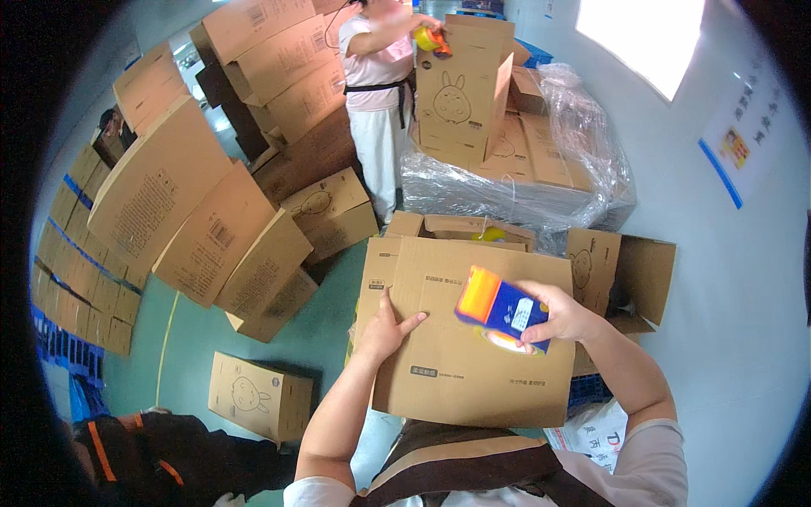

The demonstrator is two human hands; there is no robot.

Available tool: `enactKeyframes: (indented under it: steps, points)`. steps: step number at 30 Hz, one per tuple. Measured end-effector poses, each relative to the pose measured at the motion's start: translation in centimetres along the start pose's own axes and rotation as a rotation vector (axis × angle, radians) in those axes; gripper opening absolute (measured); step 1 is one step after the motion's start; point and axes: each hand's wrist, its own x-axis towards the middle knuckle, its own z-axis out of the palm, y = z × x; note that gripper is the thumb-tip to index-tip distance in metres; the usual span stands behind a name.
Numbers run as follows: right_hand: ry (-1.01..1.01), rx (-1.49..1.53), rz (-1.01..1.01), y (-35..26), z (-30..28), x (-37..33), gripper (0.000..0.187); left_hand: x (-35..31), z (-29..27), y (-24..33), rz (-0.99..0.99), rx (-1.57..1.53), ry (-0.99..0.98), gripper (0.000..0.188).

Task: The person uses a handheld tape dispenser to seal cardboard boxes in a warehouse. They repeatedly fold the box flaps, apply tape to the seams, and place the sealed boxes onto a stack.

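A large brown cardboard carton [486, 393] with printed markings lies right in front of me. My left hand [385, 333] rests on the left part of its top, thumb and forefinger apart, with nothing in the grip. My right hand [561, 313] is closed around a tape dispenser [497, 306], blue with an orange front end. The dispenser is over the carton's right half; a bright round part shows beneath it. Whether it touches the cardboard, I cannot tell. Behind the carton's far edge, something yellow-green [500, 234] shows near another open box.
A co-worker [373, 76] holds a yellow-orange dispenser [432, 39] at an upright carton [456, 101]. Plastic film [507, 191] wraps cartons beside it. Stacked cartons [160, 186] lean at left. An open box [644, 275] stands right; a dark-clothed person [169, 460] is lower left.
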Motion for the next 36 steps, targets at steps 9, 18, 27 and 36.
enactKeyframes:
  steps: [9, 18, 27, 36]
  points:
    - [-0.134, -0.154, 0.320, 0.7, -2.1, 1.8, 0.064, -1.6, -0.4, 3.0, 0.431, 0.236, 0.502, 0.063]
    - [-0.153, -0.216, 0.398, 0.7, -2.1, 2.1, 0.070, -1.2, 0.0, 5.2, -0.240, -1.172, -0.512, 0.021]
    - [-0.158, -0.480, 0.619, -1.7, -1.6, 2.5, 0.058, 2.9, -5.6, -1.2, -0.258, -0.882, -0.352, 0.013]
    - [-0.086, -0.642, 0.889, -3.0, 0.2, 3.1, 0.070, 2.1, -9.9, -4.9, -0.363, -0.807, -0.305, 0.014]
